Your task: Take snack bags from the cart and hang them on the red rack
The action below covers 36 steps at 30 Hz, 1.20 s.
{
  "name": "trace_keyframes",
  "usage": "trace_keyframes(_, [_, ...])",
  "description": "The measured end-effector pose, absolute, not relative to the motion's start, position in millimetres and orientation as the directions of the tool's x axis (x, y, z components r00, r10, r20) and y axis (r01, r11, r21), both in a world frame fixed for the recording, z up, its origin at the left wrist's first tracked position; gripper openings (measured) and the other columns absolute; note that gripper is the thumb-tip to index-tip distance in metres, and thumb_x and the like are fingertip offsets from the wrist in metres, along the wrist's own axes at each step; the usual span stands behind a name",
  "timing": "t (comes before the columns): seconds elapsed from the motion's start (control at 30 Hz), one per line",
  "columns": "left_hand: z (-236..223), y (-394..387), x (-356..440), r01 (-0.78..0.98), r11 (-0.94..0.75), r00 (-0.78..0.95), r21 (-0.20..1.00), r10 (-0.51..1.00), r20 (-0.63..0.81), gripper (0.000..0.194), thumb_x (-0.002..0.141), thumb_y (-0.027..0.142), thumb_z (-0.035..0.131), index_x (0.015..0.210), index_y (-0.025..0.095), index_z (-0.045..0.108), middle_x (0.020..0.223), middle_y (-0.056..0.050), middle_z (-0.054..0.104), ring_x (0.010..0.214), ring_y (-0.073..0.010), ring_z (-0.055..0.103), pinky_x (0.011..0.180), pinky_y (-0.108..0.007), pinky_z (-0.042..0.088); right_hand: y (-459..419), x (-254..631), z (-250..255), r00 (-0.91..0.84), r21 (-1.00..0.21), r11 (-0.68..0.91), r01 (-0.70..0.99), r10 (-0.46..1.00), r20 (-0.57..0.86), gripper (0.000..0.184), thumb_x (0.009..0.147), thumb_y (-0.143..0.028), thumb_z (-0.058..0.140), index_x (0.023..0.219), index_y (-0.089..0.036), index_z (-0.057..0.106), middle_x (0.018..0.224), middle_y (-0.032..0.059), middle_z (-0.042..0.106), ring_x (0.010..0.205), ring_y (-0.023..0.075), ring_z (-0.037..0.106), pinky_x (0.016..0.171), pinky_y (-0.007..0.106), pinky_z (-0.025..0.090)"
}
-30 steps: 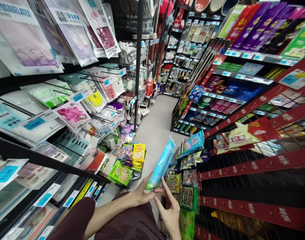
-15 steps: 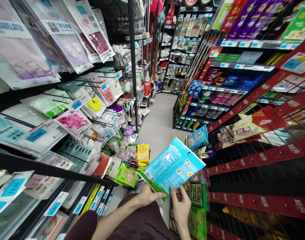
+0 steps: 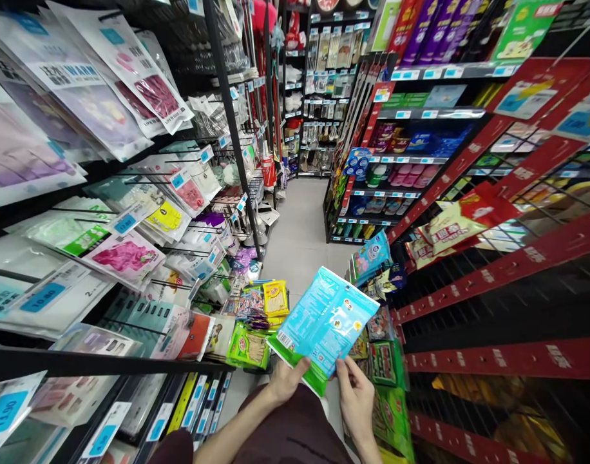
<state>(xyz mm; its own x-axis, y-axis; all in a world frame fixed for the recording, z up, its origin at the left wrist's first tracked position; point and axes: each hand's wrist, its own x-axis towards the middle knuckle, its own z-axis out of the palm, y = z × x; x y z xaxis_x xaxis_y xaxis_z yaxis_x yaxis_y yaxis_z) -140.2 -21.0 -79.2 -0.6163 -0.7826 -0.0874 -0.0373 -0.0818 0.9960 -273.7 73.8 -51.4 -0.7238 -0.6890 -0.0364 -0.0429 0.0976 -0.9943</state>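
Far left of the blue packet, a price label reads 13.90. Above that label, another tag reads 10.80, and up and to its right hangs a pink glove pack. Nearer the blue packet, on its left side, lie a green snack bag and, above that, a yellow snack bag.

The left hand is clamped on the green lower-left end of the blue packet, its thumb lying over the printed face. The blue packet itself is tilted in front of the person's dark clothing, barcode at its left corner, held by 2 hands. The right hand has its thumb and fingers pinched together on the packet's lower-right edge.

Beyond the blue packet runs the grey floor. To its upper right hangs a light-blue pack; farther right, a cream-and-red bag hangs above a red shelf strip.
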Motion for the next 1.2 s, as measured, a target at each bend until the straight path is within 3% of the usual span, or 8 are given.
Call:
trace_keyframes(0.23, [-78.9,-18.7,-142.4,-0.118,-0.009,-0.662,0.993,-0.744,-0.086,0.067,0.074,0.071,0.056,0.117,0.02,0.06,0.121,-0.011,0.065,0.115,-0.0286,0.058,0.103,-0.044,0.045,79.9,-277.3,-59.7,-0.756,-0.992,0.104,-0.067,-0.654,-0.018,0.043,0.083,-0.051,0.059,0.087,-0.01,0.07,0.066,0.0043,0.064,0.059,0.0149,0.055,0.055,0.022,0.045])
trace_keyframes(0.53, [-82.2,-17.5,-142.0,-0.122,0.011,-0.67,0.992,-0.739,-0.074,0.07,0.076,0.069,0.055,0.127,0.021,0.054,0.127,-0.011,0.062,0.116,-0.0278,0.057,0.104,-0.045,0.043,82.1,-274.1,-58.3,-0.78,-0.993,0.101,-0.063,-0.625,-0.014,0.041,0.081,-0.051,0.061,0.081,-0.011,0.069,0.06,0.0027,0.061,0.054,0.0148,0.054,0.052,0.023,0.044])
trace_keyframes(0.77, [-90.7,-18.3,-139.7,-0.147,0.077,-0.682,0.986,-0.73,-0.045,0.061,0.08,0.061,0.056,0.125,0.021,0.056,0.126,-0.01,0.062,0.119,-0.0264,0.055,0.107,-0.043,0.04,81.1,-273.9,-61.0,-0.779,-0.993,0.103,-0.051,-0.627,-0.025,0.043,0.081,-0.052,0.06,0.085,-0.01,0.07,0.061,0.003,0.062,0.055,0.0154,0.055,0.054,0.024,0.045])
trace_keyframes(1.2, [-85.0,-21.9,-140.8,-0.152,0.042,-0.677,0.987,-0.732,-0.073,0.063,0.078,0.064,0.056,0.12,0.018,0.06,0.123,-0.011,0.064,0.115,-0.0286,0.058,0.104,-0.044,0.044,75.9,-273.4,-57.5,-0.75,-0.998,0.057,-0.018,-0.661,-0.024,0.037,0.083,-0.05,0.059,0.08,-0.013,0.067,0.06,0.0014,0.058,0.056,0.0154,0.053,0.055,0.025,0.044])
